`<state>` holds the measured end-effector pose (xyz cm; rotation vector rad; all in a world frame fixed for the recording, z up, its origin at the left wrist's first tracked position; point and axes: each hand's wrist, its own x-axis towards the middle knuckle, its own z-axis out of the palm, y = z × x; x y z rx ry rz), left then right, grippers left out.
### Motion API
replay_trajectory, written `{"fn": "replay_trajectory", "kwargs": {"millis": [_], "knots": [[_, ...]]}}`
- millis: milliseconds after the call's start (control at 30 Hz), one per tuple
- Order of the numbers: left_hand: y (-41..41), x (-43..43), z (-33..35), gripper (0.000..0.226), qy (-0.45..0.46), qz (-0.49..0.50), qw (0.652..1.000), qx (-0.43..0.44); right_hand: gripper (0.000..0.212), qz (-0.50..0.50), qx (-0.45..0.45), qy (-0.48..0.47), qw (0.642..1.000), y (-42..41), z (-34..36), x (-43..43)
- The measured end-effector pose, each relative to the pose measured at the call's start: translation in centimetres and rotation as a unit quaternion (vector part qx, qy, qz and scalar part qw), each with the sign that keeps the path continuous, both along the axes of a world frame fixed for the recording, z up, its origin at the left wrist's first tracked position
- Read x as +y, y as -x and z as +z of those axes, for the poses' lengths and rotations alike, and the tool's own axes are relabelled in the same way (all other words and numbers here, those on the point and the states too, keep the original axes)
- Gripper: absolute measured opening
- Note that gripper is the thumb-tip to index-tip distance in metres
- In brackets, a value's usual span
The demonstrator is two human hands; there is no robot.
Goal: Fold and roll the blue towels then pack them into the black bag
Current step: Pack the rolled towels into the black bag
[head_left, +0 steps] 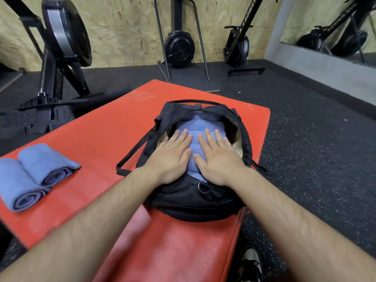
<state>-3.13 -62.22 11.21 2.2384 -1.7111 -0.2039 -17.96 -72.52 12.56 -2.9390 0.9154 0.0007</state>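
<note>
Blue soft cloth towels fill the open mouth of the black fabric duffel bag, which lies on the red foam exercise mat. Left hand and right hand lie flat side by side on these towels, fingers straight and slightly spread, pressing down and gripping nothing. Two more rolled blue towels lie touching each other near the mat's left edge, well apart from the bag. Speckled dark rubber floor surrounds the mat, with black rowing machines against the chipboard wall.
</note>
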Motion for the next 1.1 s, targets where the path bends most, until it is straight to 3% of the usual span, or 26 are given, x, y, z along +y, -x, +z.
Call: {"fn": "replay_trajectory", "kwargs": {"millis": [233, 333, 500, 700, 933, 1100], "knots": [[0.3, 2.9, 2.8, 0.047, 0.166, 0.009, 0.984, 0.066, 0.053, 0.042, -0.121, 0.002, 0.992, 0.0, 3.5, 3.7], [-0.6, 4.9, 3.8, 0.049, 0.200, 0.026, 0.978, 0.044, 0.044, 0.061, -0.171, 0.009, 0.983, -1.3, 4.6, 6.0], [-3.1, 9.6, 4.3, 0.045, 0.181, 0.072, 0.981, -0.025, 0.033, 0.098, -0.218, 0.032, 0.970, -5.3, 4.0, 9.6], [-7.9, 16.8, 3.8, 0.049, 0.177, 0.139, 0.972, -0.067, 0.043, 0.155, -0.207, 0.026, 0.966, -12.1, 2.8, 15.2], [-15.0, 24.3, 1.5, 0.056, 0.134, 0.235, 0.962, -0.023, 0.049, 0.202, -0.152, -0.023, 0.967, -21.6, 0.5, 21.2], [-19.2, 27.4, -0.9, 0.028, 0.078, 0.277, 0.957, -0.042, 0.048, 0.190, -0.121, -0.091, 0.970, -27.3, -2.4, 23.5]]}}
